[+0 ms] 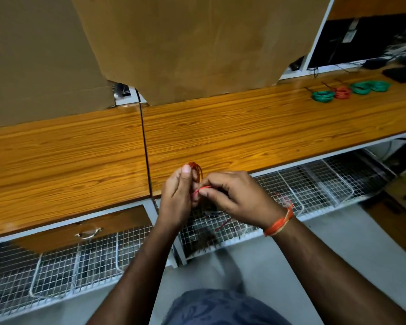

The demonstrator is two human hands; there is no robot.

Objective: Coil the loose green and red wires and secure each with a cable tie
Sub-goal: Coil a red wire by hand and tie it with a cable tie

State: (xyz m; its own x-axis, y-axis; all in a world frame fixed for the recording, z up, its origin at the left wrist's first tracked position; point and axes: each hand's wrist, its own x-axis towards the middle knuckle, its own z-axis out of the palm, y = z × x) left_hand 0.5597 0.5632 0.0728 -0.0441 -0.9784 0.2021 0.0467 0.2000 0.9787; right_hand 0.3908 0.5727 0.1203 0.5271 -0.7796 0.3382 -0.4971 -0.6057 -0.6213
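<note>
Between the two hands, at the near edge of the wooden bench (244, 127), sits a small coil of red wire (195, 169), thin loops bunched together and partly hidden by fingers. The left hand (177, 195) curls around the coil, thumb upright against it. The right hand (234, 195), touching the left, pinches a loose strand of the same red wire between thumb and forefinger. An orange thread band (280, 222) circles the right wrist. Well beyond the right hand, three green coils (323, 96) and one finished red coil (342, 92) lie in a row on the bench.
</note>
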